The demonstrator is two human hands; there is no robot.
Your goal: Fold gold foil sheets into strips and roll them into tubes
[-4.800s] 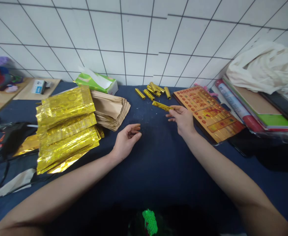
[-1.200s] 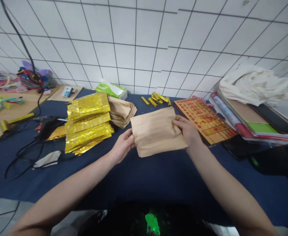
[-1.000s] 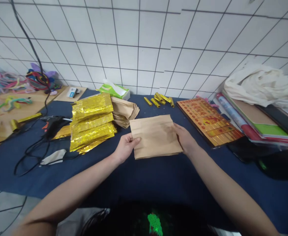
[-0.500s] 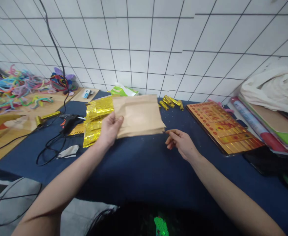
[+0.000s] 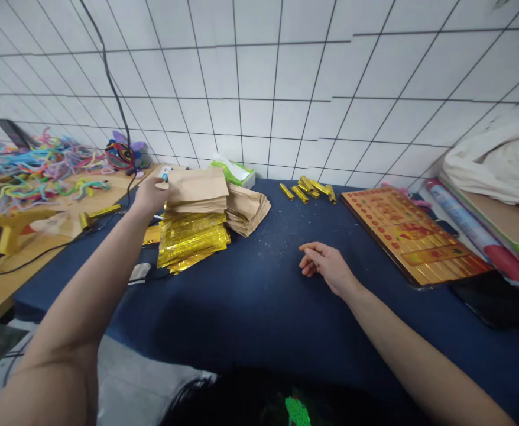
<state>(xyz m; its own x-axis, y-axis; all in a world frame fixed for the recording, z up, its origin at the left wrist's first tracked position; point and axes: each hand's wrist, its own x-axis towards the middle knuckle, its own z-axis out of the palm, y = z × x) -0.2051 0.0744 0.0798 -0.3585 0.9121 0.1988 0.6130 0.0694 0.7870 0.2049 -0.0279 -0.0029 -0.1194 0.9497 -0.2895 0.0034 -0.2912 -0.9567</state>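
At the upper left, my left hand (image 5: 152,194) is closed on the left edge of a stack of brown kraft paper sheets (image 5: 200,184), above shiny gold foil sheets (image 5: 192,239). Beside it, partly covered, lies a second pile of brown paper (image 5: 247,207) on the dark blue cloth. My right hand (image 5: 324,265) hovers low over the cloth with its fingers loosely bent and apart, holding nothing I can see. The nearest things to it are small gold foil rolls (image 5: 310,188) farther back.
An orange and gold printed pack (image 5: 412,236) lies at the right, beside stacked folders and a white cloth bag (image 5: 499,163). On the left stand a yellow glue gun (image 5: 15,228), a black cable and colourful pipe cleaners (image 5: 51,160). A green tissue pack (image 5: 233,170) rests against the tiled wall.
My left hand has carried the brown paper stack leftward over the gold foil, uncovering the second brown pile. My right hand has stayed near the same place, now apart from the paper.
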